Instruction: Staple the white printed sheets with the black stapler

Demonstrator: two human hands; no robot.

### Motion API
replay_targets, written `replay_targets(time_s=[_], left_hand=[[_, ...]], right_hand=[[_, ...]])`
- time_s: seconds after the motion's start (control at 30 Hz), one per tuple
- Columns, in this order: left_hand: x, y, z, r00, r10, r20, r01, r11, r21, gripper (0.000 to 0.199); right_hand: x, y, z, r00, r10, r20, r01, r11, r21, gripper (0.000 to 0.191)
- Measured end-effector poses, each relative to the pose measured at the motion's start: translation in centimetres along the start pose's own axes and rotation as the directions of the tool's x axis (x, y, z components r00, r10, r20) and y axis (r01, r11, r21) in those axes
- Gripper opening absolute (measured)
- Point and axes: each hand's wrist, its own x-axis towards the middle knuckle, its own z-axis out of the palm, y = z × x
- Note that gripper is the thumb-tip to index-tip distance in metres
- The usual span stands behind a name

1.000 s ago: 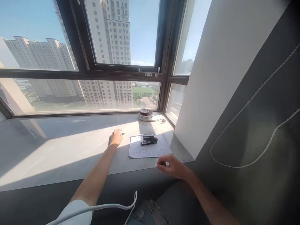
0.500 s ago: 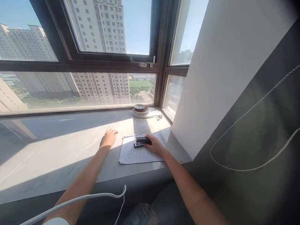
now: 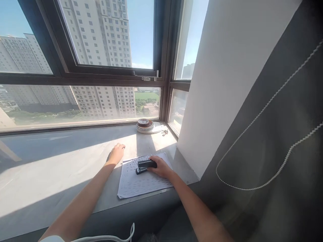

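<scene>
A black stapler [image 3: 146, 163] is gripped from its right side by my right hand [image 3: 160, 166], fingers closed around its rear end. Its jaw end points left, over printed sheets of paper [image 3: 143, 185] that lie on the window sill. Whether the stapler touches the paper is not clear. My left hand [image 3: 116, 153] rests on the sill just left of the paper's upper corner. Its fingers are curled together, and a tiny dark spot shows at the fingertips, too small to name.
Stacked plates [image 3: 145, 126] stand by the window corner, with keys [image 3: 165, 132] beside them. A white wall column [image 3: 214, 84] bounds the sill on the right. A beaded blind chain [image 3: 242, 189] hangs further right. A white cable [image 3: 108, 238] crosses the bottom of the view.
The view has tilted up and shifted right. The paper and the stapler in my right hand have come closer to the sill's front edge. My left hand stays nearly in place.
</scene>
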Motion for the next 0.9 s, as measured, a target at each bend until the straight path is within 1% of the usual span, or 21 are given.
replay_targets(time_s=[0.1,0.17,0.2,0.23,0.27,0.3,0.33,0.37,0.43,0.47,0.53,0.57,0.67,0.7,0.77,0.8,0.9], left_hand=[[0.9,-0.1,0.8,1.000,0.000,0.017,0.001,1.000,-0.017,0.033],[1.3,-0.6,1.3,1.000,0.025,0.018,-0.025,0.999,-0.030,0.031],[1.4,-0.8,1.6,0.999,0.042,0.011,-0.042,0.999,-0.031,0.031],[1.5,-0.9,1.8,0.998,0.055,-0.002,-0.055,0.998,-0.028,0.031],[1.5,-1.0,2.0,0.998,0.062,-0.012,-0.062,0.998,-0.027,0.032],[1.5,-1.0,2.1,0.998,0.056,-0.023,-0.057,0.998,-0.027,0.033],[1.5,-0.9,2.3,0.999,0.042,-0.033,-0.043,0.999,-0.026,0.033],[1.5,-0.7,2.4,0.999,0.026,-0.040,-0.027,0.999,-0.024,0.033],[1.4,-0.3,2.5,0.999,-0.004,-0.050,0.003,1.000,-0.018,0.034],[1.3,-0.2,2.5,0.999,-0.012,-0.053,0.012,1.000,-0.016,0.034],[1.2,0.1,2.5,0.998,-0.026,-0.057,0.025,1.000,-0.014,0.035],[1.1,0.1,2.5,0.998,-0.033,-0.059,0.032,0.999,-0.013,0.036],[1.0,0.2,2.5,0.998,-0.031,-0.046,0.030,0.999,-0.015,0.037],[0.9,0.2,2.5,0.999,-0.027,-0.041,0.026,1.000,-0.016,0.036],[0.9,0.4,2.4,0.999,-0.027,-0.042,0.026,1.000,-0.013,0.034],[0.9,0.5,2.3,0.998,-0.039,-0.048,0.038,0.999,-0.009,0.034],[0.9,0.7,2.0,0.994,-0.087,-0.060,0.086,0.996,-0.014,0.033]], right_hand=[[0.3,0.5,0.2,1.000,-0.001,0.019,0.000,1.000,0.011,0.035],[0.9,0.9,-0.1,0.999,-0.014,0.034,0.013,1.000,0.017,0.035],[1.3,1.0,-0.5,0.998,-0.028,0.055,0.027,0.999,0.016,0.035],[1.9,1.1,-1.3,0.994,-0.044,0.100,0.043,0.999,0.015,0.035],[2.7,1.2,-2.3,0.984,-0.059,0.168,0.057,0.998,0.014,0.036],[3.7,1.3,-3.5,0.953,-0.077,0.294,0.072,0.997,0.026,0.043],[4.8,1.3,-4.8,0.874,-0.089,0.477,0.072,0.996,0.053,0.051],[6.0,1.3,-6.1,0.791,-0.091,0.605,0.043,0.995,0.094,0.059],[8.3,1.4,-7.9,0.685,-0.120,0.718,-0.018,0.983,0.181,0.064],[9.3,1.5,-8.3,0.645,-0.147,0.750,-0.016,0.978,0.206,0.062],[10.6,1.7,-7.8,0.606,-0.226,0.763,0.038,0.966,0.256,0.056],[10.8,1.8,-7.2,0.598,-0.276,0.753,0.084,0.955,0.283,0.052],[10.3,2.0,-4.7,0.605,-0.406,0.685,0.243,0.913,0.327,0.034],[10.0,2.1,-4.1,0.605,-0.435,0.667,0.286,0.900,0.328,0.026],[9.5,2.3,-3.4,0.616,-0.465,0.636,0.331,0.885,0.326,0.018],[9.4,2.4,-3.3,0.632,-0.468,0.618,0.336,0.884,0.326,0.016],[9.4,2.9,-3.4,0.713,-0.447,0.541,0.325,0.893,0.311,0.016]])
